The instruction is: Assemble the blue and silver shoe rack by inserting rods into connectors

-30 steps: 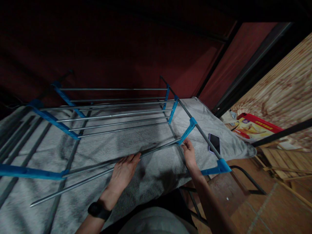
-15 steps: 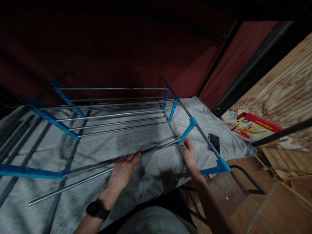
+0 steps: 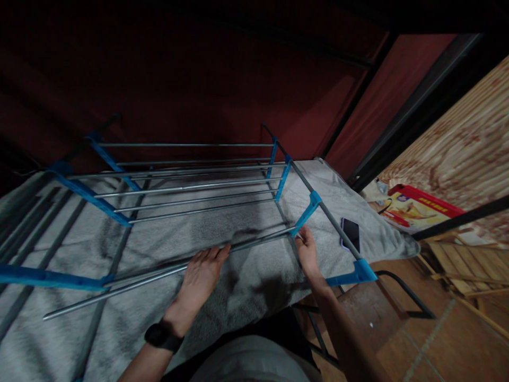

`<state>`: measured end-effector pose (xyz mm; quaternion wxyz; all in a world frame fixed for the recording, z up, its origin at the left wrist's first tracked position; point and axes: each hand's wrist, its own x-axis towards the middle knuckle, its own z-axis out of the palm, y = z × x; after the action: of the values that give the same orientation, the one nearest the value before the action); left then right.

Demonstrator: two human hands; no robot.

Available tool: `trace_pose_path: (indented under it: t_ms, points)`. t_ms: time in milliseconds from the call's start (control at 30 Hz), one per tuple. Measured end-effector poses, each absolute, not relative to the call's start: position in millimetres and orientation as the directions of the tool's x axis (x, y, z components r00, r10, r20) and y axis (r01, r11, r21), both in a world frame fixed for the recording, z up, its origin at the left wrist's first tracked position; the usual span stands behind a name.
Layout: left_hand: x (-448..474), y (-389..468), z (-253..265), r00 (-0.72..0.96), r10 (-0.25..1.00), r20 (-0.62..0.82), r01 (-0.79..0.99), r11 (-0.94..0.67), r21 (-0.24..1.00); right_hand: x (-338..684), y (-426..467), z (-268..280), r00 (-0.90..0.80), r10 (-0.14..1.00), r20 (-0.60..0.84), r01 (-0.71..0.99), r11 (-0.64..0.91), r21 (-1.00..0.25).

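A rack of grey metal rods and blue plastic brackets lies on a grey towel [image 3: 246, 286]. My left hand [image 3: 201, 278] rests on a loose metal rod [image 3: 119, 289], fingers over it near its middle; a black watch is on that wrist. My right hand [image 3: 307, 249] pinches the rod's right end at the lower tip of a blue bracket [image 3: 305, 213]. The rod's left end sticks out free beside another blue bracket [image 3: 47, 277]. A second rod runs just above it between the two brackets.
A black phone [image 3: 350, 233] lies on the towel right of the rack. A red and yellow box [image 3: 417, 209] sits by a wood-patterned wall. A dark metal chair frame [image 3: 397, 297] stands on the tiled floor at lower right. Dark red wall behind.
The loose rod's left end has risen and swung closer to the left blue bracket. My left hand slid slightly up with it. My right hand stays at the bracket tip.
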<state>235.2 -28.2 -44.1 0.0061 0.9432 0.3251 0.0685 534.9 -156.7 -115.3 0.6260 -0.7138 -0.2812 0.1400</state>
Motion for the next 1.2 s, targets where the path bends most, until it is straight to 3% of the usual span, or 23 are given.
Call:
trace_pose_path:
  t_ms: [400,600,767,867,1000,1200]
  points:
    - [243,-23,-45,0.772,0.624,0.119,0.619,-0.781,0.079,525,-155,-112,0.828,0.545,0.132,0.190,-0.050,-0.981]
    - [243,-34,-35,0.773,0.632,0.058,0.627,-0.775,0.079,521,-165,-119,0.797,0.581,0.166,0.247,-0.062,-0.967]
    - [241,-39,-31,0.777,0.628,0.048,0.624,-0.778,0.078,500,-183,-123,0.828,0.471,0.304,0.415,-0.151,-0.897]
    - [241,-41,-29,0.786,0.614,0.069,0.611,-0.789,0.065,479,-186,-98,0.699,0.547,0.461,0.603,-0.102,-0.791]
    - [243,-42,-30,0.791,0.600,0.120,0.602,-0.798,0.021,453,-169,-45,0.409,0.681,0.607,0.774,0.093,-0.626]
    - [244,-42,-20,0.810,0.565,0.158,0.574,-0.818,-0.017,423,-125,4,0.061,0.803,0.593,0.783,0.330,-0.528]
